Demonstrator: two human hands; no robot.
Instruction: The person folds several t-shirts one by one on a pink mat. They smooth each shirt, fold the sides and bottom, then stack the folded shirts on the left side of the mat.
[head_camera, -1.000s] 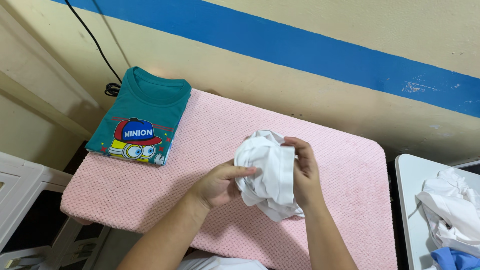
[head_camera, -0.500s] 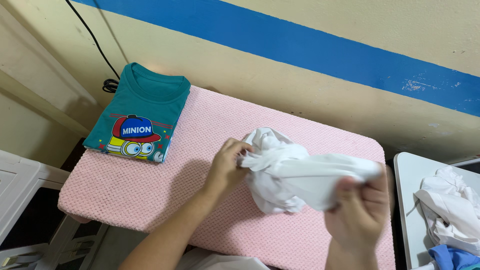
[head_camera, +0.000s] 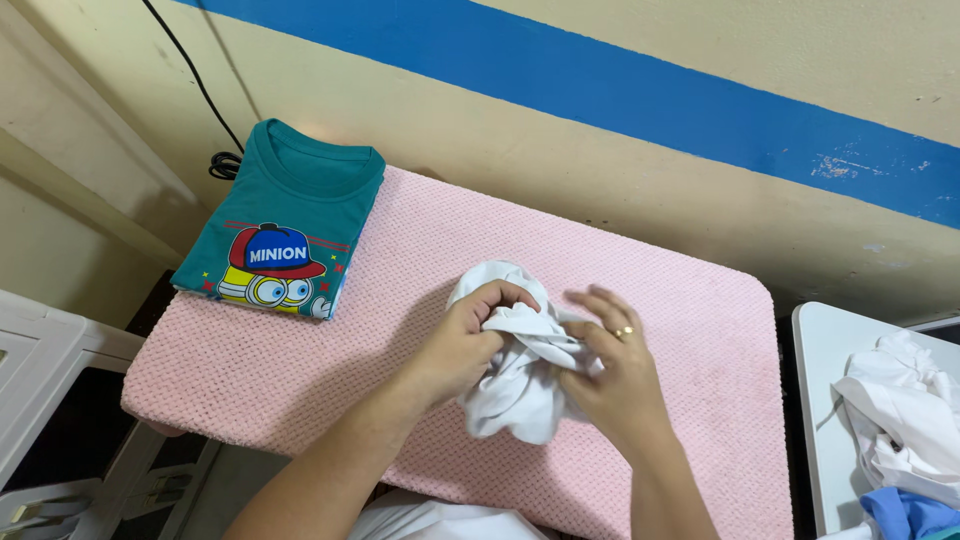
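white cotton, bunched and crumpled, is what both hands are busy with: a soft white garment (head_camera: 515, 375) sits in a loose wad just above the pink waffle-textured cloth covering the table (head_camera: 420, 260), near the middle of its front half. the left hand (head_camera: 465, 335) has its fingers curled tight into the upper folds, and the right hand (head_camera: 610, 375), with a ring on one finger, pinches a fold at the garment's side with thumb and fingertips closed on the fabric, the other fingers lying spread over it.

judging by how things lie, one piece looks finished: a teal t-shirt with a cartoon print (head_camera: 285, 235) rests neatly folded at the far left corner of the pink cloth, well apart from the hands. the white garment looks hardly begun. it is not yet opened flat, no collar or sleeve can be made out, and its hem droops in wrinkled folds toward the near edge. more seems to wait: a heap of white and blue clothes (head_camera: 900, 430) lies tangled on a white surface to the right.

the white fabric looks thin, limp and stretchy, with no print visible.
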